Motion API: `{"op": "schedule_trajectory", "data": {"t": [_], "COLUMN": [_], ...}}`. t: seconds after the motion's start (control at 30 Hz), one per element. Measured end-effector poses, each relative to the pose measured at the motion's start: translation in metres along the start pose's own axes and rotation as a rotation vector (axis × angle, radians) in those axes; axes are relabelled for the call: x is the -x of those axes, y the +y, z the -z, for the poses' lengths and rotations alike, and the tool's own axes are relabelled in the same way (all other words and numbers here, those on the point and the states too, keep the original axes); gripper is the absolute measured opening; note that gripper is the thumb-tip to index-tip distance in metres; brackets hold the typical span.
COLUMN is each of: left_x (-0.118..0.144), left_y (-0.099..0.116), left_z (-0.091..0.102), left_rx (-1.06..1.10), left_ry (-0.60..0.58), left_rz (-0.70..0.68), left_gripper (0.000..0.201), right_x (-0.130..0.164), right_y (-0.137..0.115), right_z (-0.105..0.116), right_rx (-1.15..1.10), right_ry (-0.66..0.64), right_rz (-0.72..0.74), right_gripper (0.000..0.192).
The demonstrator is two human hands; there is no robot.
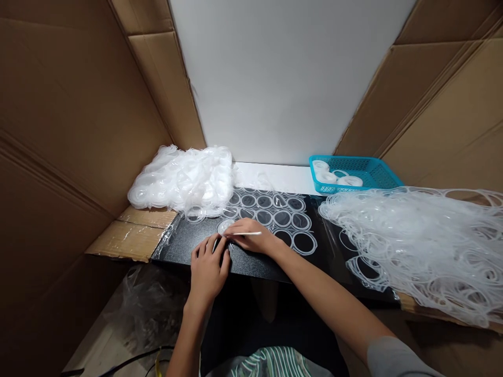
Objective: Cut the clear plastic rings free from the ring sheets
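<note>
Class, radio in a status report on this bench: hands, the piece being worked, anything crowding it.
Left hand pressing the ring sheet; right hand holding thin white stick. Loose ring pile overlapping sheet's left edge. Scrap tangle close right.

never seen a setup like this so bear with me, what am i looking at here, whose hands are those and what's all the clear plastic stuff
There is no machine here: these are a person's two bare hands, seen from a camera worn on their head, looking forward and down. That is why the arms reach in from the bottom of the picture.

The left hand rests flat on a black mat. The right hand pinches a thin white stick at the edge of a clear sheet of joined rings spread on the mat.

To the left lies a heap of clear plastic pieces, and to the right a big tangle of loose ring frames. A blue basket behind holds a few white rings. Cardboard walls stand on both sides, with a white board at the back.
</note>
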State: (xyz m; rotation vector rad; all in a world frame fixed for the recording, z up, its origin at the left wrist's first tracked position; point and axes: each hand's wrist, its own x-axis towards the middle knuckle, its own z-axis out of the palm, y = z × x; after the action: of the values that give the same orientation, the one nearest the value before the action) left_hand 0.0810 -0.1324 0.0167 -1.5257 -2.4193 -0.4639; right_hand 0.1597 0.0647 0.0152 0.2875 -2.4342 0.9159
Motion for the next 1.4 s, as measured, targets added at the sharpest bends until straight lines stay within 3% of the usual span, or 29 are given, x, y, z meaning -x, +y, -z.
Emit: {"op": "schedule_trajectory", "data": {"t": [0.2, 0.43, 0.67, 0.77, 0.9, 1.0, 1.07, 1.23, 1.4], "left_x": [0.001, 0.002, 0.004, 0.006, -0.001, -0.016, -0.027, -0.039, -0.035], "left_y": [0.000, -0.001, -0.001, -0.001, -0.004, -0.004, -0.001, 0.006, 0.004], "left_z": [0.001, 0.001, -0.001, 0.001, 0.007, 0.006, 0.003, -0.012, -0.012], "left_rx": [0.035, 0.057, 0.073, 0.104, 0.168, 0.169, 0.191, 0.207, 0.185], "left_ry": [0.009, 0.012, 0.041, 0.047, 0.043, 0.105, 0.125, -0.023, -0.049], "left_rz": [0.005, -0.011, -0.013, -0.005, 0.021, 0.054, 0.051, -0.002, 0.030], "left_gripper": [0.038, 0.034, 0.031, 0.029, 0.019, 0.016, 0.019, 0.037, 0.037], "right_x": [-0.002, -0.004, -0.013, -0.021, -0.028, -0.030, -0.030, -0.031, -0.033], "right_y": [0.004, 0.009, 0.026, 0.031, 0.027, 0.022, 0.020, 0.023, 0.028], "right_z": [-0.006, 0.001, 0.027, 0.044, 0.053, 0.041, 0.029, 0.014, 0.014], "right_rx": [0.160, 0.109, 0.178, 0.202, 0.106, 0.002, -0.040, -0.113, -0.145], "right_ry": [0.007, 0.247, 0.474, 0.514, 0.360, 0.158, 0.089, 0.087, 0.106], "right_rz": [-0.053, -0.253, -0.309, -0.312, -0.277, -0.303, -0.357, -0.480, -0.495], "right_gripper": [0.023, 0.026, 0.028, 0.028, 0.026, 0.024, 0.022, 0.013, 0.011]}}
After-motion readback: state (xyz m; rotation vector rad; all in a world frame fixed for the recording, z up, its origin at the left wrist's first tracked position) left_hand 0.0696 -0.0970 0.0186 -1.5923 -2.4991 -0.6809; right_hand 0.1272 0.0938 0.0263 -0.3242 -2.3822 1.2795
